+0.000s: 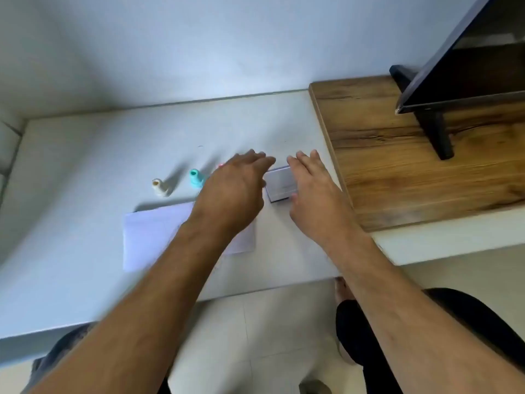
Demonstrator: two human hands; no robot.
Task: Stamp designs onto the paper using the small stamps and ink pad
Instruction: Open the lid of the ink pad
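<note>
From the head camera, a white flat desk (85, 172) sits in a corner by a pale wall. A small square ink pad with a pale lid and dark base (279, 183) lies on the desk, between the two hands. The left hand (235, 189) reaches over it from the left with its fingers stretched out and close together — it holds nothing that shows. The right hand (315, 191) is on the right side of the ink pad, fingers straight, and its thumb is right by the near corner of the pad; whether it touches is hard to tell.

A white sheet of paper (153, 234) lies flat near the front, partly under the left arm. Behind it stand a small cream stamp (159, 187) and a small teal stamp (196, 178), a little apart. A bit of pink peeks out from behind the left hand — too hidden to tell what it is.

On the right is a brown wooden board (397, 172) with a dark screen on a black stand (443, 81).
</note>
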